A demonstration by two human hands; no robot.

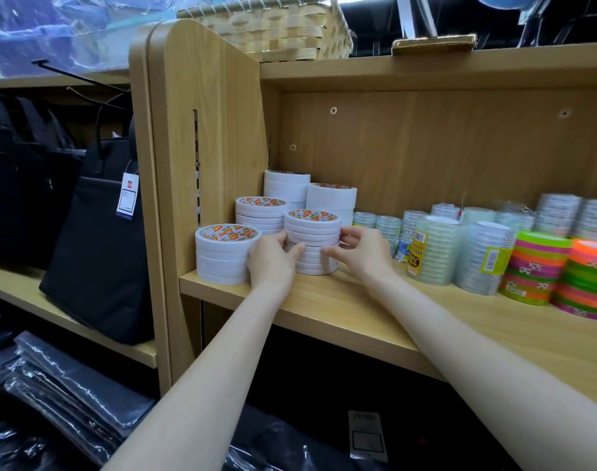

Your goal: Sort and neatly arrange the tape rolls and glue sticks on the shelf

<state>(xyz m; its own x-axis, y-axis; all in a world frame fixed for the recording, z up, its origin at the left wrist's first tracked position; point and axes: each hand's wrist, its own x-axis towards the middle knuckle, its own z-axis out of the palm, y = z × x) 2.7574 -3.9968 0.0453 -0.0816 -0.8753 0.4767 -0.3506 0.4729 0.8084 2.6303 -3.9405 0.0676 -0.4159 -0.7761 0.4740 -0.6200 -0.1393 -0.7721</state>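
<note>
Several stacks of white tape rolls stand at the left end of the wooden shelf (341, 311). Both hands hold the front middle white stack (312, 232): my left hand (273, 258) grips its left side with curled fingers, and my right hand (361, 249) grips its right side. Another white stack (222, 254) stands at the front left, touching my left hand. More white stacks (259, 214) (329, 198) stand behind. Clear tape stacks (433, 246) and neon green-orange tape stacks (535, 270) fill the right. No glue sticks are visible.
The shelf's wooden side panel (205, 130) rises just left of the stacks. A woven basket (273, 25) sits on the board above. Black bags (100, 239) hang on the neighbouring shelf at left. Wrapped dark goods (69, 396) lie below.
</note>
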